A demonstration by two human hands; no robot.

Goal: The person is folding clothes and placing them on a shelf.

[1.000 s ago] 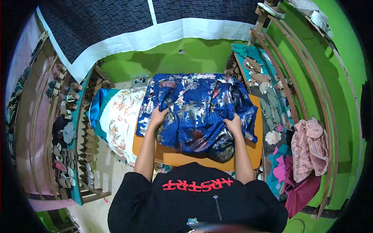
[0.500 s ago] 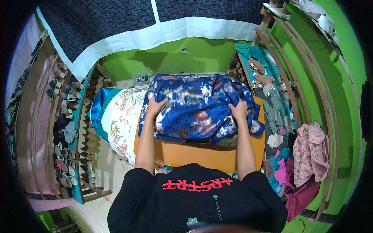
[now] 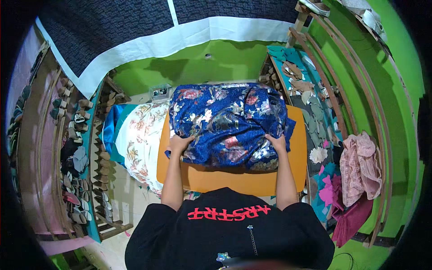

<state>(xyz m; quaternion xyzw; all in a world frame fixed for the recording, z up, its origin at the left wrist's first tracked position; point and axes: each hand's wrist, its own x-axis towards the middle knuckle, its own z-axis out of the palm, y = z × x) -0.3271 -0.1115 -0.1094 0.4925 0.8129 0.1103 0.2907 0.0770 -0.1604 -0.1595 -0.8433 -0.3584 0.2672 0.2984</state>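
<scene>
A bulky folded piece of blue floral fabric [image 3: 225,119], with shiny silver and pink flowers, lies on an orange tabletop [image 3: 216,180]. At its near left corner, my left hand [image 3: 181,143] grips the cloth, thumb on top and the other fingers mostly hidden. My right hand [image 3: 277,143] holds the near right part in the same way, its thumb pointing inward. Creases run between the two hands, while the far part of the fabric lies flatter. A loose flap of the cloth sticks out beyond my right hand.
White floral fabric [image 3: 139,139] bulges beside the table's left edge, with teal cloth [image 3: 118,126] behind it. Wooden racks of shoes [image 3: 81,180] stand at left. On the right are a shelf of cut pieces [image 3: 315,117] and a hanging pink lace cloth [image 3: 360,166].
Both hands have come nearer to me along the fabric's sides, still at the cloth. The fabric's outline is squarer, and its left side has drawn in. The view has shifted slightly.
</scene>
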